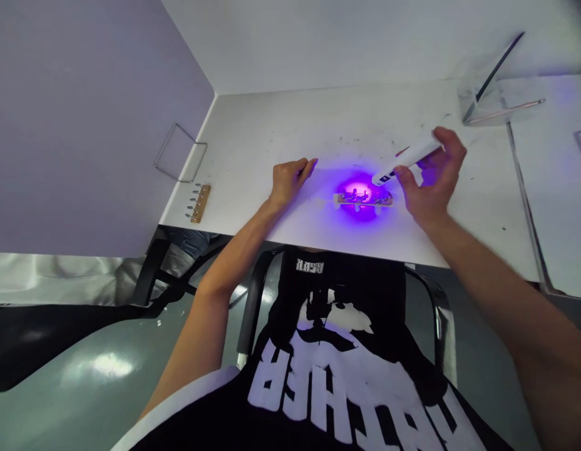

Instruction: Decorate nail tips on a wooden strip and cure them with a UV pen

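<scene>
My right hand (431,181) holds a white pen-shaped UV lamp (406,160), tip pointing down-left. It throws a bright violet spot on a small tan strip with metal parts (363,199) lying on the white table (318,125). The lamp tip hovers just above the strip's right end. My left hand (288,178) rests on the table to the left of the strip, fingers loosely curled, holding nothing.
A second tan strip with metal pins (199,203) lies at the table's left edge beside a bent wire loop (180,153). A clear angled stand with thin rods (488,94) sits at the back right. A purple partition (84,113) rises on the left.
</scene>
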Motion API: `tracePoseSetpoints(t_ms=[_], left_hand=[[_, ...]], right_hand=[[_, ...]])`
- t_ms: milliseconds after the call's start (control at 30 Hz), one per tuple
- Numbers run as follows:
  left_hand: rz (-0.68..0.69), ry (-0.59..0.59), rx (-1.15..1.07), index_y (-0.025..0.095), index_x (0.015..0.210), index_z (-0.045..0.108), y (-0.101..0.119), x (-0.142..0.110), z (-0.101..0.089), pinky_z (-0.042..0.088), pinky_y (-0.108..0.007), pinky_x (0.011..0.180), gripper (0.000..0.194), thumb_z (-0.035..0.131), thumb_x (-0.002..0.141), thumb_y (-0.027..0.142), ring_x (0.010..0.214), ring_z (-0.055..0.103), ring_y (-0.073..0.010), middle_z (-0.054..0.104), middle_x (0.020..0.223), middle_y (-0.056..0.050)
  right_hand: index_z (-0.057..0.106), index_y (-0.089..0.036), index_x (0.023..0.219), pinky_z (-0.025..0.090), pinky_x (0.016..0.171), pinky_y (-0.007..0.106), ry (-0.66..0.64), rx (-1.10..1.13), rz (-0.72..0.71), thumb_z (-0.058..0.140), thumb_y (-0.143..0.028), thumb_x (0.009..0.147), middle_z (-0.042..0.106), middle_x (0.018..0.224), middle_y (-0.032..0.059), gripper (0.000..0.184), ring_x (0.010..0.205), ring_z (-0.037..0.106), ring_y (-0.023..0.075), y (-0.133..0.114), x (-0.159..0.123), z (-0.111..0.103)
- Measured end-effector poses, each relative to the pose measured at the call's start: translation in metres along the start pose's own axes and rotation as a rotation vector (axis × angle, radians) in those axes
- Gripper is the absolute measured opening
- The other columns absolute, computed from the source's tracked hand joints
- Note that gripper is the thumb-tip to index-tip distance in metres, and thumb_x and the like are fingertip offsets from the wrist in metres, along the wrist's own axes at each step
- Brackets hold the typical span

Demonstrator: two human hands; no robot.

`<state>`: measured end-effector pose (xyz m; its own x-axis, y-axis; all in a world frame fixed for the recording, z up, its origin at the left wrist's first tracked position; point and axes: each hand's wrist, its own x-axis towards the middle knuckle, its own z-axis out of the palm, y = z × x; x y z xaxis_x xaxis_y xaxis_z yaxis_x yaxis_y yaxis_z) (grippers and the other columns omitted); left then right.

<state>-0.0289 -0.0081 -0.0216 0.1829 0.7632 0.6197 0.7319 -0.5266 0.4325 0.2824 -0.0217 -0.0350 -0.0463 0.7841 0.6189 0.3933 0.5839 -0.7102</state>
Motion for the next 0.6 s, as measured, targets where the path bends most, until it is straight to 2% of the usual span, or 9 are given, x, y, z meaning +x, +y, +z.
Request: tracePoseSetpoints(t_ms=[100,200,233,300,400,500,600], left_hand=[[-0.035,0.003,-0.045,0.019,0.076,0.060,-0.003,0.003,0.002,0.037,-0.024,0.058,0.044,0.046,0.102,0.051,0.057,0.047,-0.0071,0.058,0.065,0.002],[-0.058,-0.025,-0.114,0.021,0.101,0.063,-0.003,0.004,0.003,0.042,-0.024,0.062,0.031,0.050,0.102,0.049,0.062,0.050,-0.0081,0.062,0.076,0.001],[-0.051,-0.040,-0.120,0.021,0.100,0.063,-0.003,0.004,0.002,0.042,-0.024,0.062,0.031,0.051,0.101,0.049,0.061,0.050,-0.0082,0.062,0.075,0.001],[-0.019,-0.069,-0.104,0.020,0.081,0.062,-0.001,0.004,0.001,0.041,-0.025,0.061,0.038,0.049,0.101,0.050,0.059,0.048,-0.0083,0.057,0.067,0.001],[-0.005,-0.047,-0.086,0.019,0.063,0.050,0.001,0.003,0.000,0.038,-0.027,0.060,0.053,0.042,0.104,0.051,0.057,0.045,-0.0088,0.049,0.060,0.001],[-0.059,0.022,-0.103,0.020,0.071,0.052,0.000,0.002,0.000,0.039,-0.027,0.062,0.048,0.041,0.104,0.052,0.061,0.047,-0.0095,0.051,0.066,0.001],[-0.091,0.005,-0.162,0.022,0.091,0.059,-0.001,0.003,0.001,0.042,-0.026,0.065,0.037,0.045,0.102,0.055,0.066,0.051,-0.0091,0.058,0.077,0.000]], right_hand=[[0.028,-0.045,0.145,0.060,0.097,0.057,0.044,0.008,-0.008,0.064,-0.066,0.082,0.052,0.145,0.0059,0.075,0.113,0.067,0.0273,-0.009,-0.001,0.004],[0.032,-0.049,0.142,0.061,0.098,0.056,0.005,0.032,-0.027,0.065,-0.063,0.083,0.054,0.144,0.0011,0.070,0.112,0.069,0.0274,-0.015,-0.001,0.005],[0.032,-0.049,0.142,0.061,0.098,0.055,-0.002,0.037,-0.035,0.065,-0.063,0.083,0.054,0.144,0.0002,0.069,0.112,0.070,0.0273,-0.016,-0.001,0.005],[0.032,-0.049,0.142,0.061,0.097,0.055,-0.002,0.035,-0.047,0.066,-0.065,0.082,0.055,0.144,-0.0005,0.071,0.111,0.070,0.0269,-0.016,-0.001,0.005],[0.032,-0.048,0.142,0.061,0.098,0.056,-0.009,0.023,-0.020,0.066,-0.067,0.081,0.055,0.144,0.0002,0.072,0.110,0.070,0.0262,-0.018,-0.001,0.005],[0.035,-0.047,0.142,0.060,0.102,0.056,-0.026,0.038,0.010,0.067,-0.063,0.083,0.058,0.142,0.0009,0.069,0.110,0.070,0.0249,-0.020,-0.002,0.004],[0.036,-0.046,0.142,0.060,0.100,0.056,-0.018,0.046,-0.011,0.070,-0.062,0.081,0.059,0.142,0.0004,0.071,0.108,0.071,0.0248,-0.020,-0.003,0.004]])
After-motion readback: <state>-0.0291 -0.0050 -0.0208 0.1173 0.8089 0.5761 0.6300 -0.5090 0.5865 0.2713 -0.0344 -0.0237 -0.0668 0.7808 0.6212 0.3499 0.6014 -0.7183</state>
